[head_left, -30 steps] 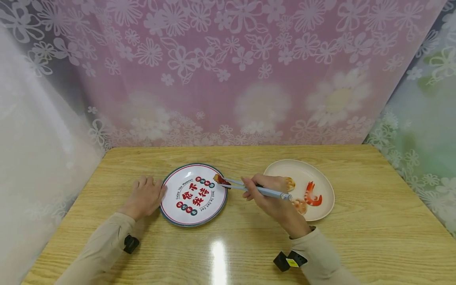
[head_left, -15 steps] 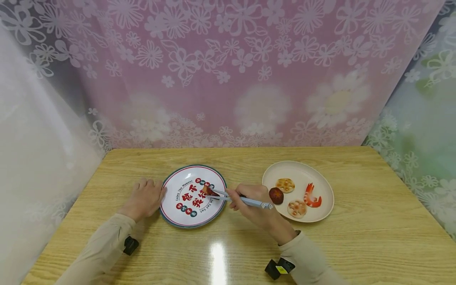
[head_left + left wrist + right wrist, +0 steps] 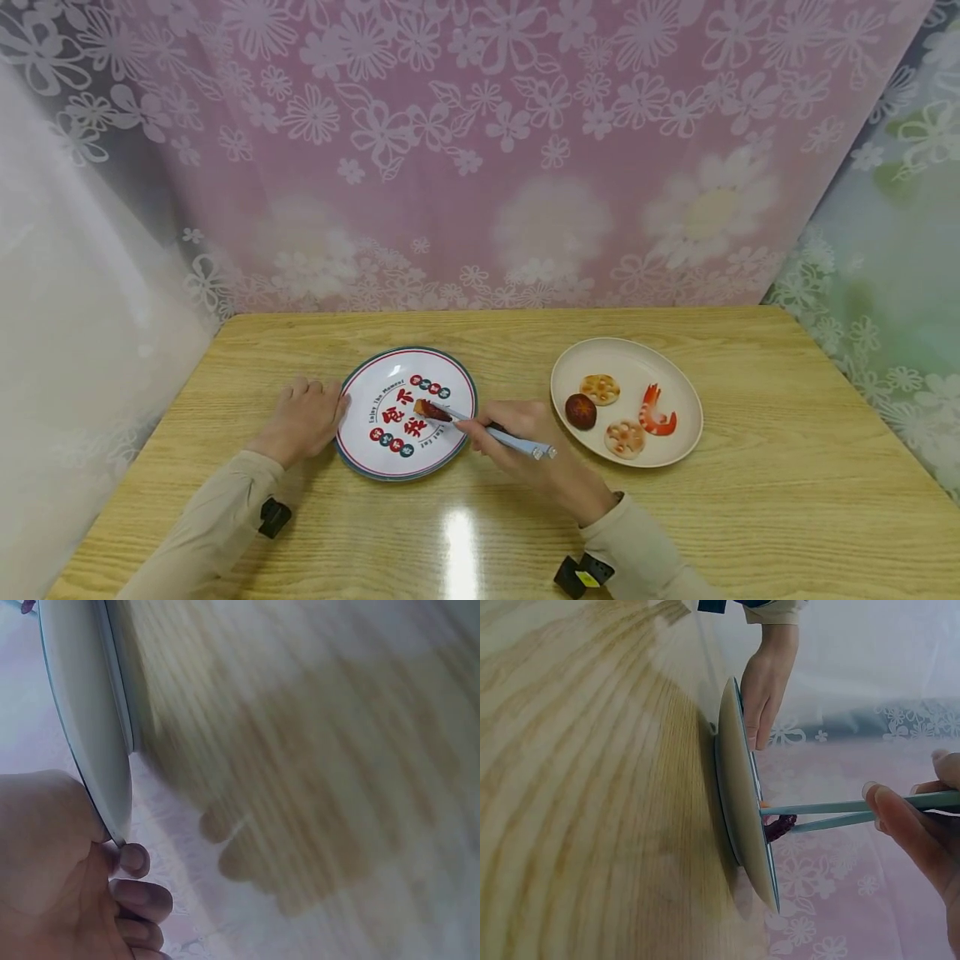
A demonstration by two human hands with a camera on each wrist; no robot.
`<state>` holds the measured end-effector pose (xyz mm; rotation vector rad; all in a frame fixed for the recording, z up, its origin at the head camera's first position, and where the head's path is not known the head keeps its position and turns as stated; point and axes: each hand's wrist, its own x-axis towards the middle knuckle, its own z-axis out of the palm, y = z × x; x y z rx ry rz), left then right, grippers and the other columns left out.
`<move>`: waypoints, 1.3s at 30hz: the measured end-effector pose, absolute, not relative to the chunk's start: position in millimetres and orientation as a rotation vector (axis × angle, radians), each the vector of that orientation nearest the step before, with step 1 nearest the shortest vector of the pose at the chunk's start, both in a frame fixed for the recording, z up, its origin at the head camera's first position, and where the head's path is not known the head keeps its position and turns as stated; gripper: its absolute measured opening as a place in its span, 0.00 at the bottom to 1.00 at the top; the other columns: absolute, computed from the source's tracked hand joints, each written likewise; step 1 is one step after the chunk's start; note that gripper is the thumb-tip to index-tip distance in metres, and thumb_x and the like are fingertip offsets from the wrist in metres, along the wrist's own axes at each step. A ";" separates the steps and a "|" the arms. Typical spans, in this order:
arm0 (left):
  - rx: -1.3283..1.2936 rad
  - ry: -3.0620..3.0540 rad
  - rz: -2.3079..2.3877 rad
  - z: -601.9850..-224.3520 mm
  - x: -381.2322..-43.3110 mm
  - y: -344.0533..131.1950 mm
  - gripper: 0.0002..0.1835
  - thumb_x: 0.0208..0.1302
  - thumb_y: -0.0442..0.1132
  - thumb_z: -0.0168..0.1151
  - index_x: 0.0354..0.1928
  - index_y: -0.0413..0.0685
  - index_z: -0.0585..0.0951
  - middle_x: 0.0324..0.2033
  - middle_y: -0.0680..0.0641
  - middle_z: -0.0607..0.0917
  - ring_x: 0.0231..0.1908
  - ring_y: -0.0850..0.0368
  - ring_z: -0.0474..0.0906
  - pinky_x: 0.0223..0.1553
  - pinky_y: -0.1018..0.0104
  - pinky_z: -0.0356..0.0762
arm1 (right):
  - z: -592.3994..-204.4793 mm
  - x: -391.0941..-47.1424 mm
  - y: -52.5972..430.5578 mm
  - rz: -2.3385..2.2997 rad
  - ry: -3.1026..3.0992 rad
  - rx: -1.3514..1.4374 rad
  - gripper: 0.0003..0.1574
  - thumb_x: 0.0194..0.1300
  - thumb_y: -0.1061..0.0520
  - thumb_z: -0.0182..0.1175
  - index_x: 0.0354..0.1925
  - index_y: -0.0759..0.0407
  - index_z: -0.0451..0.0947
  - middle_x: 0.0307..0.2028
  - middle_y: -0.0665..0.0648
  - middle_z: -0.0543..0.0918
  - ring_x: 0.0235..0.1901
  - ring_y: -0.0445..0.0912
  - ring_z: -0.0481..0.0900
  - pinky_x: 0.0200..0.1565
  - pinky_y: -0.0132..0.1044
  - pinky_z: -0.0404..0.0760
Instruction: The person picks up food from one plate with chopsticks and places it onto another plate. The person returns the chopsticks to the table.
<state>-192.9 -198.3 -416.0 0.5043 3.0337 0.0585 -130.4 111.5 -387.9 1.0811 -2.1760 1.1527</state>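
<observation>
My left hand (image 3: 303, 421) grips the left rim of a white plate (image 3: 360, 396) with a blue-green edge and red lettering. In the left wrist view its fingertips (image 3: 142, 900) curl below the rim. My right hand (image 3: 536, 450) holds pale blue chopsticks (image 3: 517, 444) over the plate's right side. Between their tips is a dark red-brown piece of food (image 3: 433, 411) with a yellowish end, at the plate's middle. The right wrist view has this piece (image 3: 781, 827) at the plate's surface, seen from the side; whether it still hangs from the tips I cannot tell.
A cream oval plate (image 3: 675, 371) stands to the right on the wooden table (image 3: 300, 542). It bears a shrimp (image 3: 657, 411), two lotus root slices (image 3: 600, 389) and a brown shiitake cap (image 3: 581, 411). A pink flowered curtain (image 3: 480, 208) hangs behind the table.
My right hand has moved left with the chopsticks, bringing the food piece from the white plate's right rim to its middle. The shiitake cap has come into sight. The left hand stays put.
</observation>
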 end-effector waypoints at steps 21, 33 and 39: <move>0.538 3.010 0.074 -422.5 -191.2 -202.4 0.15 0.76 0.43 0.41 0.36 0.38 0.70 0.29 0.38 0.76 0.36 0.36 0.74 0.41 0.42 0.72 | -379.8 -118.0 139.8 1.482 -2.064 0.951 0.08 0.53 0.76 0.65 0.29 0.66 0.80 0.22 0.57 0.85 0.19 0.42 0.83 0.19 0.30 0.79; 0.535 3.000 0.123 -419.9 -193.2 -199.4 0.15 0.76 0.42 0.41 0.39 0.36 0.70 0.29 0.37 0.76 0.35 0.36 0.74 0.37 0.42 0.75 | -372.8 -116.2 150.8 1.518 -2.087 0.921 0.09 0.56 0.75 0.64 0.30 0.63 0.81 0.22 0.57 0.85 0.20 0.39 0.83 0.21 0.31 0.80; 0.548 3.002 0.132 -420.2 -195.5 -200.5 0.15 0.76 0.42 0.41 0.38 0.35 0.69 0.29 0.36 0.75 0.35 0.35 0.74 0.38 0.42 0.75 | -367.8 -113.2 174.0 1.469 -2.037 0.901 0.12 0.52 0.79 0.64 0.30 0.65 0.81 0.21 0.58 0.84 0.20 0.39 0.83 0.20 0.31 0.80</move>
